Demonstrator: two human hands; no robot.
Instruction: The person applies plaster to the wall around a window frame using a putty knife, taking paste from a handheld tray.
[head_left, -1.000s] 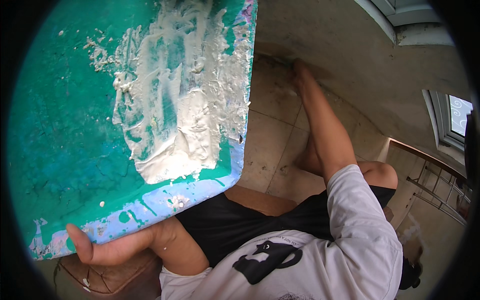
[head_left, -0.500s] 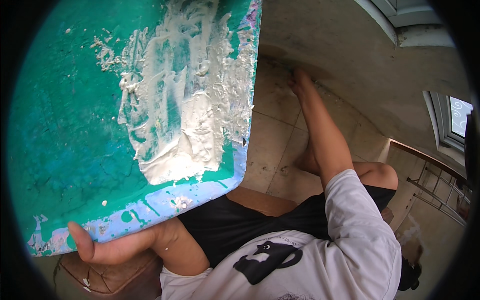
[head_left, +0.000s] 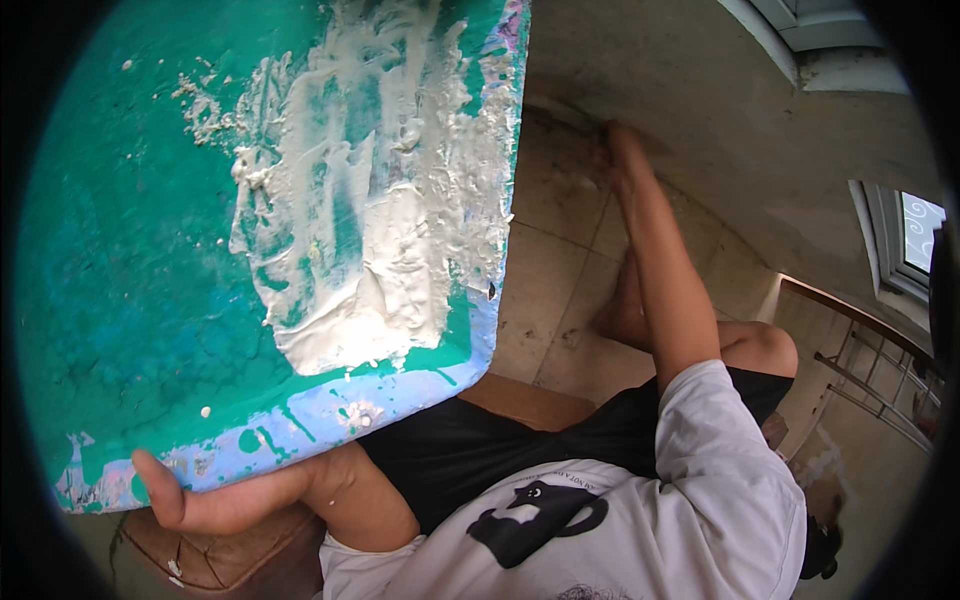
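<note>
A green board [head_left: 130,300] with a pale blue, paint-spattered rim fills the left side of the view. Thick white paste [head_left: 400,250], like putty, is smeared across its right half and heaped toward the near end. My left hand [head_left: 215,500] supports the board from beneath its near edge, thumb up against the rim. Beyond the board, my right arm stretches to the foot of the wall. There my right hand [head_left: 618,152] looks closed, small and dim. A thin greenish edge shows by its fingers, too indistinct to name.
A stained, curved-looking wall [head_left: 690,120] rises beyond my right hand above floor tiles [head_left: 545,290]. A window [head_left: 915,235] and a metal rack [head_left: 880,390] are at the right. Below the board lies a brown cushion [head_left: 200,550]. My bent knee [head_left: 765,350] juts out right.
My right hand has shifted a little to the right along the foot of the wall. The board has moved very slightly, with my left hand still under it.
</note>
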